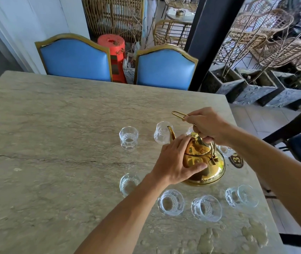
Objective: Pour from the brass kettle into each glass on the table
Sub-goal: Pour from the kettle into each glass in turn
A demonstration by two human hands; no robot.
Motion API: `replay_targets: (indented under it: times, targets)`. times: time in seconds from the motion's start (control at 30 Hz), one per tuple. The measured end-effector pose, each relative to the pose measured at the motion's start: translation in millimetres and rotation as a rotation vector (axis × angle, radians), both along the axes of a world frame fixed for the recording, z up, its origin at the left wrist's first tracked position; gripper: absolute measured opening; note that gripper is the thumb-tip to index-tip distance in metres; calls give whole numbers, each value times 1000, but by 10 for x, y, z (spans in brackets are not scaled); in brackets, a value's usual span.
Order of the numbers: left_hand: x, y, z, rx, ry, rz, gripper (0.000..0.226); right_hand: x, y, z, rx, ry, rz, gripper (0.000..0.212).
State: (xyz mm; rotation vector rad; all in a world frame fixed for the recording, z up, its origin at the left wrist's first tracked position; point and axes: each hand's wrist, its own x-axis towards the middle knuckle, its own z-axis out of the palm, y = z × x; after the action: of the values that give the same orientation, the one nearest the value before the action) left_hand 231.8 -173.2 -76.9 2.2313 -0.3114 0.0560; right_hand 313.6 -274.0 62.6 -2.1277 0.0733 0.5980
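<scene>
The brass kettle (208, 167) stands upright on the stone table (54, 143), right of centre, its spout pointing away towards a far glass (161, 132). My right hand (207, 126) grips the thin wire handle raised above the lid. My left hand (175, 160) is laid against the kettle's left side and lid, thumb on the body. Several small clear cut glasses ring the kettle: one at far left (128, 138), one partly hidden behind my right wrist (225, 150), and a near row (129, 184) (170, 202) (206, 208) (242, 196). All look empty.
Two blue chairs (76, 58) (166, 67) stand at the table's far edge. A dark round coaster (236, 161) lies right of the kettle. The table's right edge is close to the glasses. Water spots mark the near right corner (237, 235).
</scene>
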Motion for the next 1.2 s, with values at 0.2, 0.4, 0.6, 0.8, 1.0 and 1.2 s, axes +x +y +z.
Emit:
replay_targets:
  times: [0.2,0.4,0.6,0.8,1.0,1.2]
  targets:
    - [93,-56,-30,-9,69,-28,104,91,-34,-27,-31,-6,37,16]
    - [224,-62,-167,-93,91,-37,96,203,23,-54,-93,-24,72,15]
    - [246,-26,-82,-153,75,-44,84,314,109,-66,-132,3,70,14]
    - [280,-22,-67,-206,84,-67,83,379,160,-58,-151,40,61,13]
    - [293,-12,-55,-232,88,-62,76,415,203,-60,-175,72,63,11]
    - [298,-18,-47,-254,89,-55,77,432,248,-45,-204,89,52,14]
